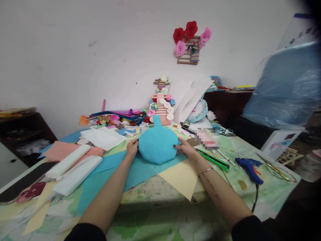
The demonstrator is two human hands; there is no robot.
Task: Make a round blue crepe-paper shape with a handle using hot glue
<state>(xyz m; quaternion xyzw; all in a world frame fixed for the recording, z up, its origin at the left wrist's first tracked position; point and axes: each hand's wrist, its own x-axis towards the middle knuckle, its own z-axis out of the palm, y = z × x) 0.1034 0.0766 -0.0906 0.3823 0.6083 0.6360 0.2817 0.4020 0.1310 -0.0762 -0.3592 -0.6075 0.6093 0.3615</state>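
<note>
A flat, rounded blue paper shape (157, 145) with a short tab at its top is held up over the table between both hands. My left hand (132, 148) pinches its left edge, and my right hand (185, 148) grips the right edge. Beneath it lie sheets of blue crepe paper (100, 187) and a cream paper piece (182, 177). Behind the shape stands a striped pink, instrument-like craft (161, 107) trimmed with paper flowers; its lower part is partly covered by the tab.
A blue hot glue gun (250, 170), gold-handled scissors (278, 170) and a green craft knife (215, 160) lie on the right. White paper rolls (77, 175) and a black phone-like slab (23, 180) are on the left. Paper flowers (114, 119) pile up along the wall.
</note>
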